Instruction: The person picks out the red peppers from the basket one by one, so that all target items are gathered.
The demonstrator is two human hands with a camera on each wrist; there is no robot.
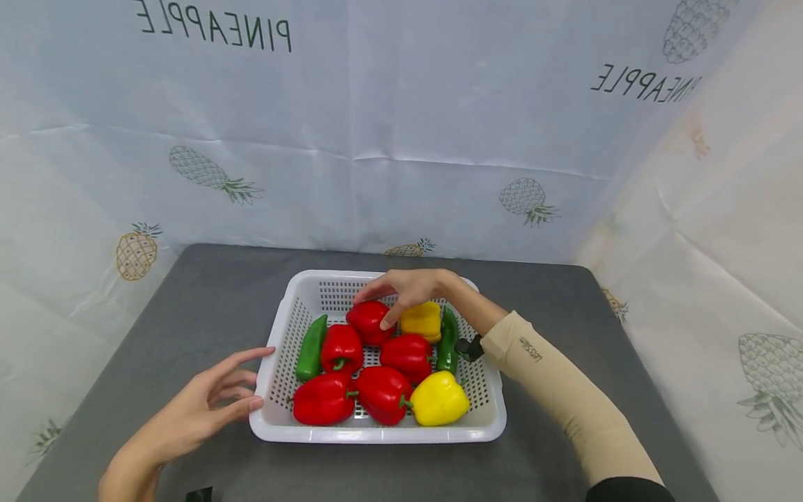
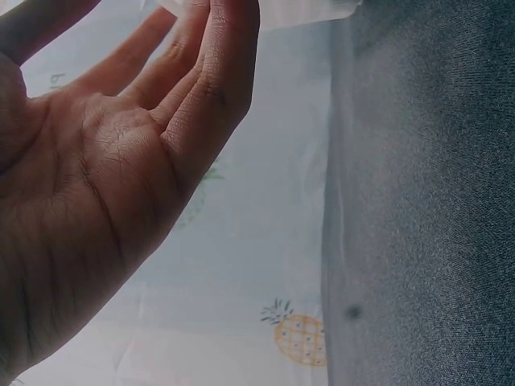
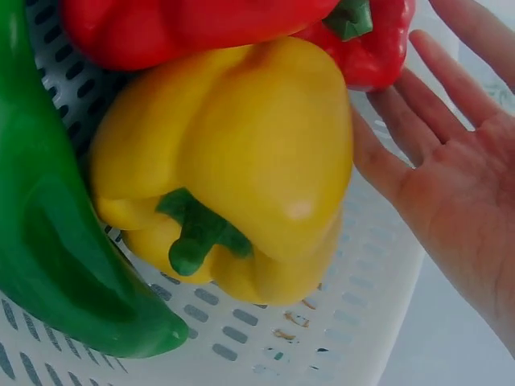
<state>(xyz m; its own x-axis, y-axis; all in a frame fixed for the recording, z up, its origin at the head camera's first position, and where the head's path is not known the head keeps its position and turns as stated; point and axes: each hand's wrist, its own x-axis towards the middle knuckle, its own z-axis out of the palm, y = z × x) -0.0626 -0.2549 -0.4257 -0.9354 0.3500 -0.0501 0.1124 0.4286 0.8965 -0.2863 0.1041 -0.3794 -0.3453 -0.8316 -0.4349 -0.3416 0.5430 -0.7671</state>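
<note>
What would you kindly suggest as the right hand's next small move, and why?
Perhaps close the right hand around the farthest red pepper: the hand appears spread over it without a clear grip, while the left hand touches the white basket.

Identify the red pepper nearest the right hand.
The rearmost red pepper, beside the rear yellow pepper; it's the only red one the right hand partly covers.

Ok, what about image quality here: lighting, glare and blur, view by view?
Head: fairly even light, small glints on the red bell peppers, lettering on the pineapple-print cloth reads backwards; left wrist: dim, the left hand darker than the cloth behind, a blurry dark spot near the grey tabletop's edge; right wrist: soft glare on the yellow bell pepper.
</note>
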